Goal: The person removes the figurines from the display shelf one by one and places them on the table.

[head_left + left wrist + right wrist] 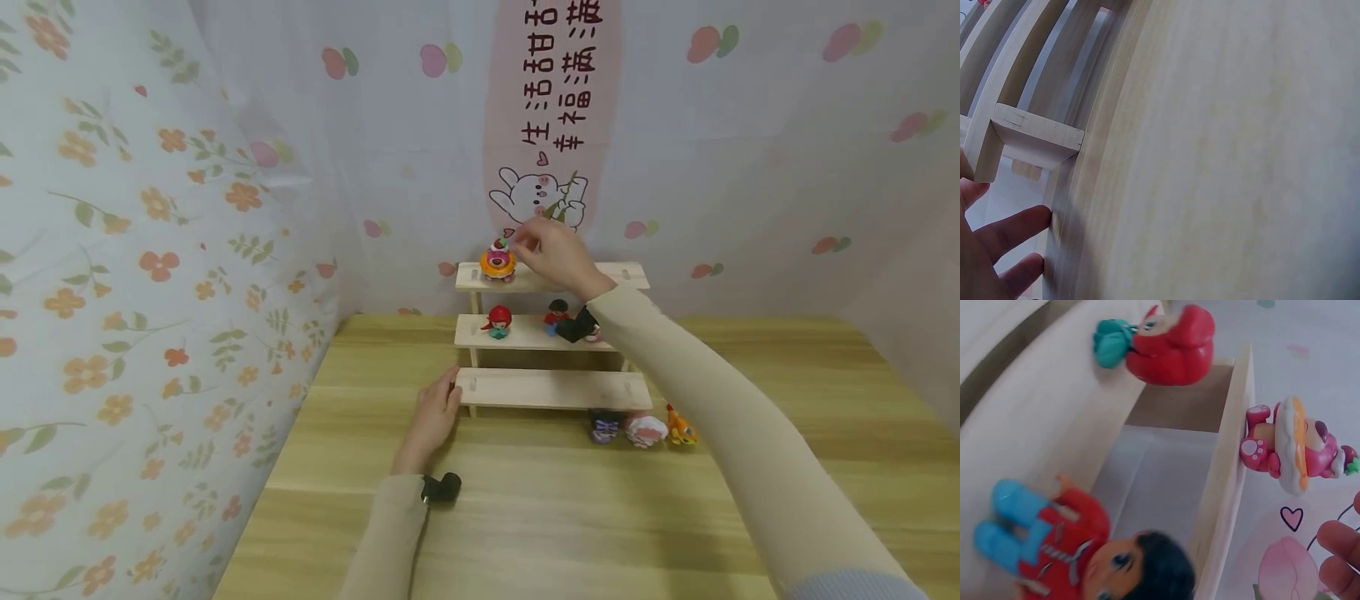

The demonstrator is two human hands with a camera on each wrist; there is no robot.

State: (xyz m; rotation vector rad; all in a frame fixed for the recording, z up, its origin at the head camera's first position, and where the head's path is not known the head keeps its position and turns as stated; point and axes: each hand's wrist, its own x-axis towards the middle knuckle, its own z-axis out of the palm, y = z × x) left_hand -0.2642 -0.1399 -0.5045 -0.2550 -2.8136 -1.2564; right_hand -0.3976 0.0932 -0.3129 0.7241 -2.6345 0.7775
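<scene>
Apparently past halfway: the pink bear (pixel 498 262) stands on the top shelf (pixel 525 282), the red-haired doll (pixel 499 320), dark-haired doll (pixel 557 315) and a half-hidden figure (pixel 593 336) below; three toys (pixel 647 431) on the table (pixel 525 533) seem left. The right hand (pixel 557 254), loosely curved, is just clear of the bear; the left hand (pixel 432 417) spreads two fingers beside the bottom shelf (pixel 551 389), any pinch unclear.

Wood-grain table (pixel 525 517), tiered shelf (pixel 551 388) bearing figurines (pixel 497 262), small toys (pixel 646 431) alongside
</scene>
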